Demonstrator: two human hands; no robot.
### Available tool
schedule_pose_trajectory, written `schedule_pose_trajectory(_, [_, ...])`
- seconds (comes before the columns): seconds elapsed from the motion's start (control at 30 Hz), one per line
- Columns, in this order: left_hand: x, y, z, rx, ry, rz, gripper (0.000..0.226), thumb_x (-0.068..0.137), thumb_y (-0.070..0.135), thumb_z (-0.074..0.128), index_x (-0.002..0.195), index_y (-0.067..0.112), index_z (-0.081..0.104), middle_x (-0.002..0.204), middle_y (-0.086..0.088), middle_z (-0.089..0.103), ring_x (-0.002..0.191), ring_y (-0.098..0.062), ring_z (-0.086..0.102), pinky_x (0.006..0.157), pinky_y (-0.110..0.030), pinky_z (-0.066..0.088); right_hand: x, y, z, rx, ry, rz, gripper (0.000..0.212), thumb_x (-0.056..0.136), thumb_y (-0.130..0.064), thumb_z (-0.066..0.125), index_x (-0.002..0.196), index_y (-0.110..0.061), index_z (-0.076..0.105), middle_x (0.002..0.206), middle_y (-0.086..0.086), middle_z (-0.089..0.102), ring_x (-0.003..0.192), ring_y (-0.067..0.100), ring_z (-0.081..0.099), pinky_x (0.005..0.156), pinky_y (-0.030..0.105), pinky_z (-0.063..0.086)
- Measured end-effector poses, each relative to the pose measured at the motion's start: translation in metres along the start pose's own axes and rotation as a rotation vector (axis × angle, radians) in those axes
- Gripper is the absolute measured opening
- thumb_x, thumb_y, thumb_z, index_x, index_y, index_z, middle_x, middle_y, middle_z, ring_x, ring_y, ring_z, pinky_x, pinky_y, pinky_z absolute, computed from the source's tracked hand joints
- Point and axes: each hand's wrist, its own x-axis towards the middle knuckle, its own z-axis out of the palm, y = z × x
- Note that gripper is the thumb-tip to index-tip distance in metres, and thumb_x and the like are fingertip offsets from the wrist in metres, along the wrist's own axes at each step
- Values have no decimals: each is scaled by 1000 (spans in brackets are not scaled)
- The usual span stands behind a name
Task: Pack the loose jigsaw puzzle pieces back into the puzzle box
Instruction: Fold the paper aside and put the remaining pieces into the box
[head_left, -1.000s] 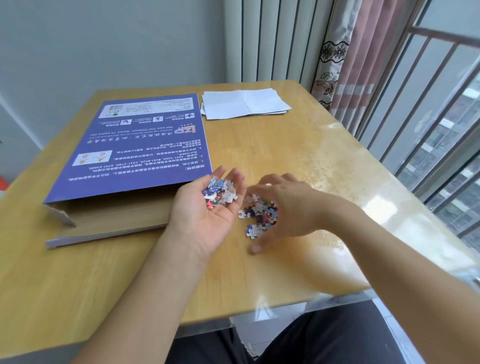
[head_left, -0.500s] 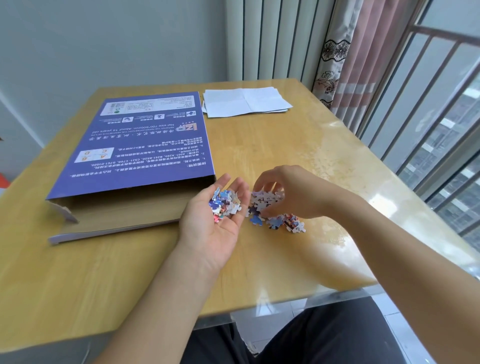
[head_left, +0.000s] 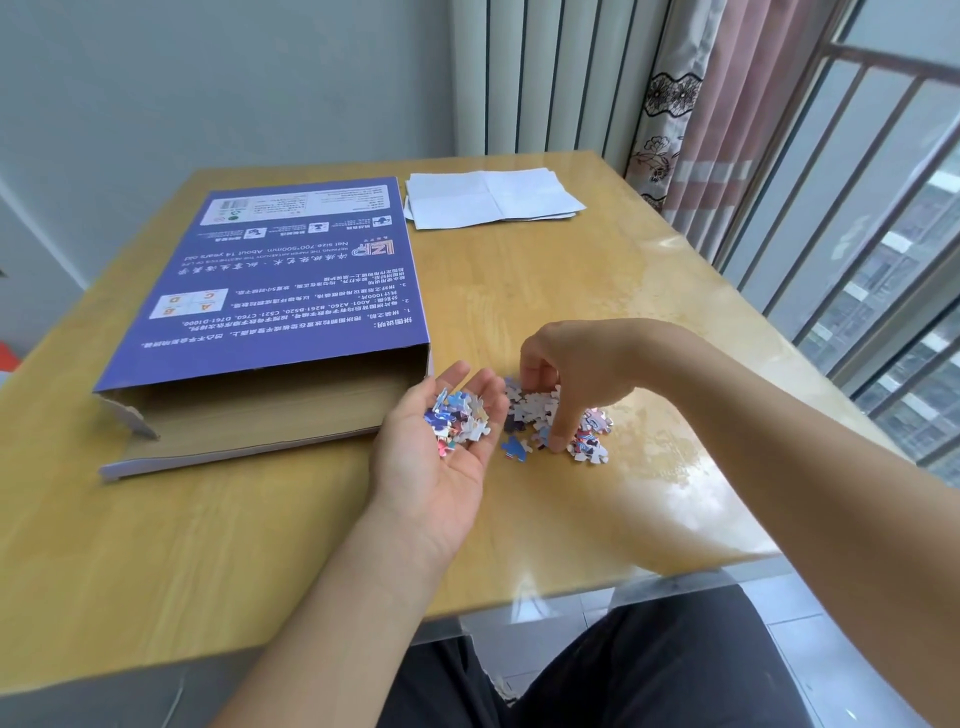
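The purple puzzle box (head_left: 291, 280) lies flat on the left of the wooden table (head_left: 561, 291), its open end (head_left: 260, 410) facing me. My left hand (head_left: 441, 473) is palm up just right of that opening, cupping a small heap of puzzle pieces (head_left: 457, 418). Beside it, a loose pile of pieces (head_left: 589, 441) lies on the table, with one blue piece (head_left: 514, 449) apart at its near edge. My right hand (head_left: 582, 364) is over this pile, fingers and thumb curled down around a clump of pieces.
Folded white paper sheets (head_left: 493, 197) lie at the table's far side, right of the box. A curtain (head_left: 691, 130) and a railed window (head_left: 883, 260) stand to the right. My legs show below the near table edge (head_left: 597, 582).
My right hand has shifted over the pile and now curls down onto its far part, uncovering more pieces on the near right. The left hand has stayed palm up with its heap.
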Motion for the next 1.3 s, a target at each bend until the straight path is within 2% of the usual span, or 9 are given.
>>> schedule_pose_trajectory(0.23, [-1, -3, 0, 16, 11, 13, 28, 103, 18, 46, 111, -1, 65, 104, -21, 70, 96, -31, 70, 91, -38, 57, -1, 6, 2, 25, 51, 7, 56, 63, -41, 93, 100, -27, 53, 94, -13, 52, 71, 7, 51, 54, 25, 36])
schedule_pose_trajectory(0.37, [0, -7, -1, 16, 19, 18, 29, 103, 19, 46, 111, -1, 65, 104, -21, 71, 95, -31, 71, 89, -37, 58, -1, 11, 7, 90, 77, -55, 47, 64, -35, 93, 90, -28, 55, 100, -4, 62, 74, 14, 55, 61, 29, 45])
schedule_pose_trajectory(0.5, [-1, -9, 0, 14, 26, 17, 29, 104, 18, 45, 113, -1, 65, 103, -22, 72, 94, -31, 71, 88, -37, 59, -2, 15, 10, 175, 93, -102, 45, 62, -31, 94, 96, -28, 64, 94, -2, 68, 76, 18, 61, 68, 35, 51])
schedule_pose_trajectory(0.63, [0, -9, 4, 8, 30, 10, 31, 104, 16, 44, 119, -3, 63, 112, -24, 70, 98, -34, 71, 91, -39, 57, -4, 18, 11, 227, 102, -138, 36, 66, -29, 93, 95, -30, 71, 80, -11, 72, 74, 15, 69, 69, 33, 55])
schedule_pose_trajectory(0.8, [-1, -5, 8, -23, 31, -17, 32, 104, 15, 42, 124, -2, 61, 117, -25, 69, 110, -34, 68, 96, -43, 54, -5, 27, 8, 335, 144, -129, 22, 72, -22, 90, 85, -24, 73, 69, -12, 72, 64, 13, 71, 59, 24, 53])
schedule_pose_trajectory(0.97, [-1, 0, 12, -67, 25, -56, 34, 104, 15, 40, 126, -2, 60, 121, -26, 66, 111, -35, 66, 100, -46, 51, -13, 23, -9, 578, 333, -163, 18, 74, -10, 87, 87, -7, 75, 73, 3, 75, 61, 12, 71, 55, 18, 52])
schedule_pose_trajectory(1.07, [-3, 2, 14, -103, 35, -82, 35, 104, 17, 41, 124, -4, 61, 122, -25, 65, 110, -37, 65, 100, -46, 51, -17, 2, -18, 679, 538, -268, 19, 74, -8, 87, 85, -3, 72, 68, 5, 73, 58, 13, 70, 57, 25, 56])
schedule_pose_trajectory(1.2, [-5, 7, 15, -149, 40, -86, 34, 105, 22, 38, 103, 1, 64, 92, -19, 69, 88, -32, 64, 89, -43, 53, -17, -43, 2, 481, 847, -539, 14, 77, -11, 84, 83, -10, 72, 75, -1, 69, 68, 11, 63, 61, 21, 51])
schedule_pose_trajectory(1.3, [-7, 19, 11, -205, -7, -83, 43, 105, 18, 34, 75, 6, 62, 67, -10, 65, 58, -21, 66, 59, -30, 57, -8, -65, 19, 312, 840, -659, 10, 79, -7, 80, 84, -11, 72, 82, -3, 62, 72, 9, 57, 64, 16, 45])
